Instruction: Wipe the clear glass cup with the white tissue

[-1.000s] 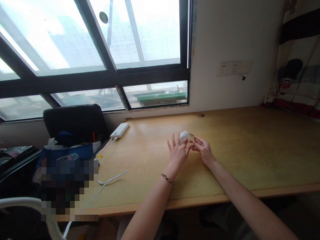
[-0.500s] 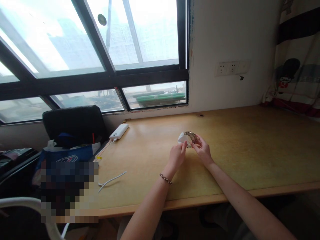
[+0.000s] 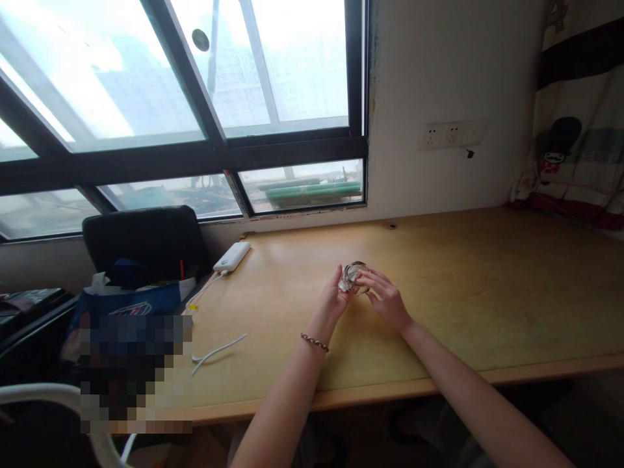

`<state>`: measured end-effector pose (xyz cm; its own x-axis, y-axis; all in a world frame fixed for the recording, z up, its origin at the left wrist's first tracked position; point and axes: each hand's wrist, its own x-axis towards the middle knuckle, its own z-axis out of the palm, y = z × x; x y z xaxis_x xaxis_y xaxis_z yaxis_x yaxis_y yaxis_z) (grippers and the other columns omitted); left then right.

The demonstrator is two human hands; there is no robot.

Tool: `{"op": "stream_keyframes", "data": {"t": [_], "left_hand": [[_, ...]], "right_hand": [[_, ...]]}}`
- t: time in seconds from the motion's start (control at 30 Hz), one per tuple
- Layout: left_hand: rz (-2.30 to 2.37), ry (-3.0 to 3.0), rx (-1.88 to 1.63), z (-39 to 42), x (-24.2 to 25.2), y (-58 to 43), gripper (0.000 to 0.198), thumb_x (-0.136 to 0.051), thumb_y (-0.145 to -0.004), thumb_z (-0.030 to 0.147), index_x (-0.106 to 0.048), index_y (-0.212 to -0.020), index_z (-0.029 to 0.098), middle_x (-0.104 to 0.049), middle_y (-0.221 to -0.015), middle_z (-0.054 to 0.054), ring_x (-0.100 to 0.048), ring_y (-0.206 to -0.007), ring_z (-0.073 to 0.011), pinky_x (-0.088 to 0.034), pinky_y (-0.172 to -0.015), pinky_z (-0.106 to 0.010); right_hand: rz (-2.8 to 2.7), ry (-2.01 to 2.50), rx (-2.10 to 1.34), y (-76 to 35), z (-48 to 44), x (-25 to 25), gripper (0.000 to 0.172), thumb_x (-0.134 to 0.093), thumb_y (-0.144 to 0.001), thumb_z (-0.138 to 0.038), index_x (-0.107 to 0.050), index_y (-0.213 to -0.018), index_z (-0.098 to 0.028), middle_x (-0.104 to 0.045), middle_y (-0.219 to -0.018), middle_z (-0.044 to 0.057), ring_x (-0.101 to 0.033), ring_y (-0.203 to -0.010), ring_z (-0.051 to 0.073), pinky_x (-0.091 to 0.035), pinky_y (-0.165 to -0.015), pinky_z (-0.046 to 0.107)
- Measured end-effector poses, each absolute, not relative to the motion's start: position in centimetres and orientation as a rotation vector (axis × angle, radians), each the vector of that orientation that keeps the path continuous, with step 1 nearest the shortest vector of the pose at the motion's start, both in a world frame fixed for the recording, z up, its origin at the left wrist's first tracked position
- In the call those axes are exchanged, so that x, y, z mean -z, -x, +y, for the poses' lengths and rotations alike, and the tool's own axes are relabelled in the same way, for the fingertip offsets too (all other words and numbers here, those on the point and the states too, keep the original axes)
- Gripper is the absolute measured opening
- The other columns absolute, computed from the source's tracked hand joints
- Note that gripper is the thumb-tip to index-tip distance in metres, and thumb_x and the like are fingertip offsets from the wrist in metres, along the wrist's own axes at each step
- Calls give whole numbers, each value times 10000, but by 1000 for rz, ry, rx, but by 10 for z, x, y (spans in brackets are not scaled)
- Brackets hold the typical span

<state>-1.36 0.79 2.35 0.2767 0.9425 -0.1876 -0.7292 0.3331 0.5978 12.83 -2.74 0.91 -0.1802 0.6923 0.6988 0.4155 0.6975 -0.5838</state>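
Two bare hands meet over a yellowish wooden bench (image 3: pixel 487 292), holding a small shiny ring (image 3: pixel 359 264) between them. The left hand (image 3: pixel 336 296) grips the ring's near-left side, thumb pointing up. Some pale, crumpled-looking material (image 3: pixel 347 285) lies against the ring there; it is too small to tell where one ends and the other begins. The right hand (image 3: pixel 389 302) grasps the opposite side, fingers curved over the ring and thumb below. A braided bracelet (image 3: pixel 314 342) circles the left wrist.

The handling seems to be under way: the ring is in both hands, not set down, and the pale material is against it. How much of it has been worked over, and how much remains, cannot be told at this size.

Beyond the left hand, further left, a white box-shaped device (image 3: pixel 233 257) lies on the bench with a cable plugged in. A loose white cord (image 3: pixel 219 349) lies to the left of that hand, nearer the body. Well left of it are a blue bag (image 3: pixel 134 305) and a black chair back (image 3: pixel 146 240). Wall sockets (image 3: pixel 442 135) are beyond the right hand, further right.
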Motion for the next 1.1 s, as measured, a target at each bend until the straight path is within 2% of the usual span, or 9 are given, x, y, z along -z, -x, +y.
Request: {"op": "stream_keyframes", "data": {"t": [0.17, 0.27, 0.33, 0.43, 0.57, 0.7, 0.83, 1.0, 1.1], "left_hand": [[579, -436, -1184, 6, -23, 11, 167, -569, -759, 188, -591, -876, 71, -644, -834, -84, -609, -678, -118, -499, -652, -213], [587, -455, -1234, 7, -21, 9, 187, -580, -726, 150, -582, -903, 88, -645, -895, -95, -622, -797, -161, -498, -746, -267], [583, -460, -1271, 8, -20, 9, 206, -582, -720, 159, -577, -916, 97, -644, -924, -100, -614, -864, -182, -488, -790, -295], [568, -495, -1316, 8, -19, 9, 226, -587, -713, 182, -584, -923, 100, -646, -933, -98, -600, -915, -200, -476, -818, -322], [593, -618, -1339, 5, -19, 6, 251, -621, -691, 219, -603, -911, 101, -642, -945, -106, -587, -941, -208, -452, -847, -329], [631, -801, -1329, 2, -14, -1, 245, -618, -709, 296, -622, -892, 134, -636, -955, -79, -583, -918, -174, -435, -842, -294], [897, -1074, -1342, 0, -12, -3, 380, -424, -812, 440, -656, -828, 140, -652, -859, -76, -585, -852, -186, -429, -820, -308], [1251, -1478, -1424, -3, -16, 5, 210, -502, -766, 206, -652, -911, 182, -652, -921, -60, -564, -899, -208, -390, -855, -313], [1257, -1482, -1497, -6, -20, 9, 504, -486, -701, 55, -511, -1166, 249, -614, -1061, -28, -551, -954, -189, -376, -872, -294]], "right_hand": [[-1789, 833, -363, -123, -31, -11, 393, -422, -778, -88, -574, -1075, -295, -496, -1234, -7, -352, -1222, 175, -281, -1030, 410], [-1595, 903, -503, -123, -25, -8, 496, -549, -698, -117, -499, -1168, -267, -416, -1306, 29, -339, -1227, 201, -257, -1039, 411], [-1362, 930, -714, -127, -19, -4, 569, -636, -635, -162, -478, -1176, -242, -436, -1281, 66, -418, -1163, 220, -320, -995, 414], [-1053, 834, -1221, -135, -9, 0, 399, -642, -657, -255, -552, -1041, -191, -578, -1081, 86, -578, -931, 196, -441, -860, 390], [-852, 688, -1637, -137, -5, 1, 237, -542, -758, -363, -607, -855, -157, -646, -873, 71, -608, -797, 169, -468, -793, 361], [-717, 661, -1660, -134, -5, 2, 192, -507, -790, -362, -588, -771, -188, -621, -698, 12, -576, -638, 131, -488, -709, 312], [-713, 646, -1587, -136, -2, 3, 236, -494, -791, -381, -530, -642, -202, -520, -543, -15, -498, -514, 121, -488, -611, 286], [-708, 733, -1527, -139, 1, 5, 253, -483, -789, -389, -510, -614, -208, -503, -510, -14, -482, -478, 133, -482, -558, 299], [-645, 742, -1530, -139, 2, 7, 222, -474, -796, -359, -533, -642, -209, -549, -537, -9, -521, -508, 139, -490, -598, 306]]}}
